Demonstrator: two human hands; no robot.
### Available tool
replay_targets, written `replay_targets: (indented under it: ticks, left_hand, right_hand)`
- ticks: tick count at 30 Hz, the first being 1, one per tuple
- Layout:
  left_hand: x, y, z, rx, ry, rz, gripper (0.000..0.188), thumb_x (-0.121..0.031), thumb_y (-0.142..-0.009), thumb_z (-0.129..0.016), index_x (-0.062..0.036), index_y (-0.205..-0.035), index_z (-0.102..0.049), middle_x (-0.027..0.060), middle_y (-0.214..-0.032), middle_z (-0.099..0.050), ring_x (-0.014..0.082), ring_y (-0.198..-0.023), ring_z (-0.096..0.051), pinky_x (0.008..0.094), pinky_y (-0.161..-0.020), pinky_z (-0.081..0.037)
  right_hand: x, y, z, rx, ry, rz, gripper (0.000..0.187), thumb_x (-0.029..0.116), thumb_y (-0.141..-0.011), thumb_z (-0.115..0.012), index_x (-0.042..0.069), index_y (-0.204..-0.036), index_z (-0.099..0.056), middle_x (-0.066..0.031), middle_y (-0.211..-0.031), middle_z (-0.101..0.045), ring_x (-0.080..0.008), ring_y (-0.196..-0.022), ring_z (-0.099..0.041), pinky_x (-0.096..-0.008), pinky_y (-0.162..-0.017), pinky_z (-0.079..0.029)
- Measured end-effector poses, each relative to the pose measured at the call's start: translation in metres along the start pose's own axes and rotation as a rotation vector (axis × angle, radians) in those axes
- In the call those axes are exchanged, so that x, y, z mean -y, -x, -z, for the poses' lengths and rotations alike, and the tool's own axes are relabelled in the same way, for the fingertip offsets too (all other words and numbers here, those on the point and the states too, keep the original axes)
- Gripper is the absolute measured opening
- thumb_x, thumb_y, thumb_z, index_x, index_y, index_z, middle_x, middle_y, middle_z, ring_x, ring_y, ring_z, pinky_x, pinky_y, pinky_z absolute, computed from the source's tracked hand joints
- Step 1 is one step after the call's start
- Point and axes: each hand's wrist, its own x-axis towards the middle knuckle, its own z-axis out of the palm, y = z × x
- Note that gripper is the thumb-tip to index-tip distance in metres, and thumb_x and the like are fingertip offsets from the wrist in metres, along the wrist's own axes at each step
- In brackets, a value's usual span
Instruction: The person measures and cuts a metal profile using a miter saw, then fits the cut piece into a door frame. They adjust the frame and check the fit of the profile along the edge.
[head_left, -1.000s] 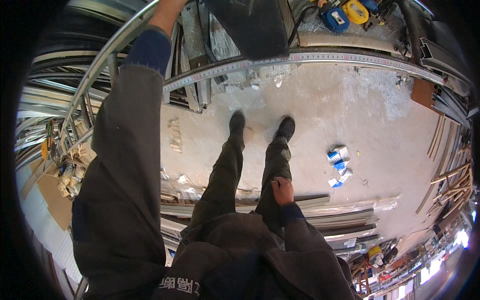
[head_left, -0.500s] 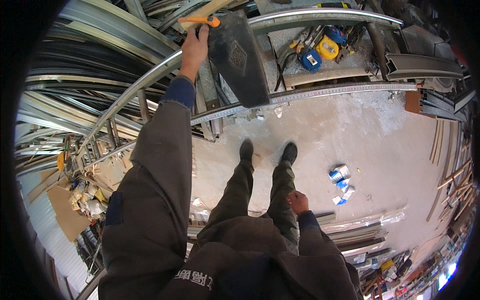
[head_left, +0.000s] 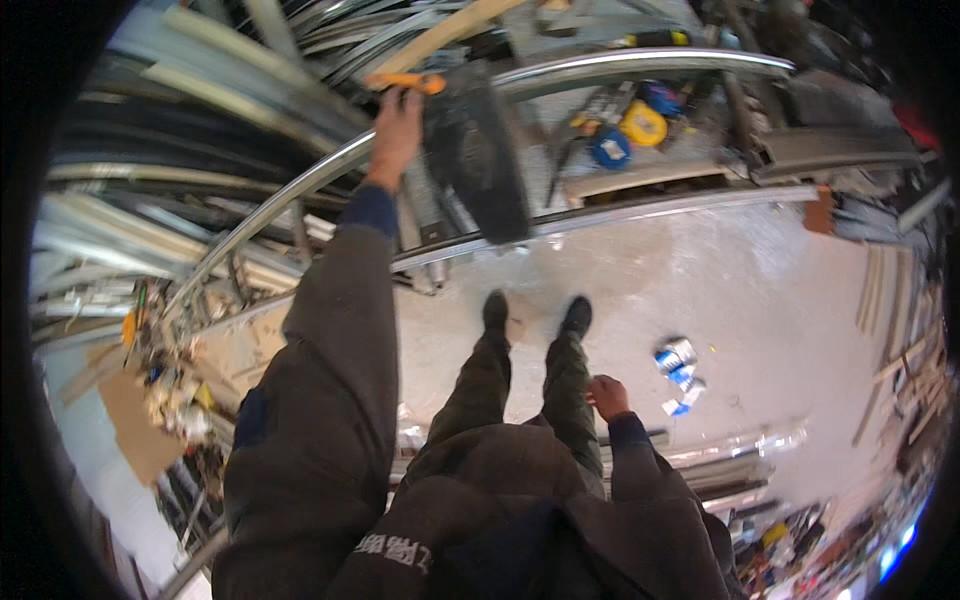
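My left hand (head_left: pixel 396 128) is stretched forward at arm's length and grips the orange handle (head_left: pixel 404 82) of a dark flat rectangular object (head_left: pixel 480 160), which hangs over the long metal profiles (head_left: pixel 640 68). My right hand (head_left: pixel 605 396) hangs beside my right thigh, loose, with nothing in it. My two dark shoes (head_left: pixel 535 314) stand on the pale concrete floor (head_left: pixel 760 290) just short of a metal rail (head_left: pixel 660 208).
Stacks of long metal profiles (head_left: pixel 150 230) lie ahead and to the left. A yellow round tool (head_left: pixel 642 124) and a blue one (head_left: pixel 608 148) sit behind the rail. Blue-and-white cans (head_left: pixel 678 364) lie on the floor to the right. Cardboard (head_left: pixel 135 425) and clutter lie left.
My left arm has reached farther forward with the dark object, now over the profiles. The view has tilted forward. My right hand stays at my thigh.
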Motion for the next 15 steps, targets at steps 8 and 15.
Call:
replay_targets:
  ticks: [8,15]
  left_hand:
    - [-0.045,0.014,0.003,0.104,-0.002,0.260,0.077,-0.058,-0.106,-0.039,-0.0007,-0.157,-0.034,0.0309,-0.151,-0.046,0.0484,-0.136,-0.047,0.0502,-0.109,-0.041]
    - [0.005,0.007,0.012,0.139,-0.144,0.108,0.076,-0.056,-0.107,-0.041,0.0019,-0.156,-0.033,0.0308,-0.152,-0.043,0.0487,-0.133,-0.050,0.0520,-0.107,-0.043]
  right_hand:
    - [0.076,0.006,0.019,-0.169,-0.048,0.155,0.029,0.026,-0.098,-0.059,0.001,-0.103,-0.072,-0.0093,-0.081,-0.074,-0.0169,-0.071,-0.071,-0.0334,-0.064,-0.056]
    - [0.296,0.031,0.146,-0.538,-0.349,0.447,0.038,0.025,-0.102,-0.053,-0.007,-0.121,-0.064,-0.0143,-0.100,-0.073,-0.0191,-0.073,-0.070,-0.0323,-0.066,-0.060]
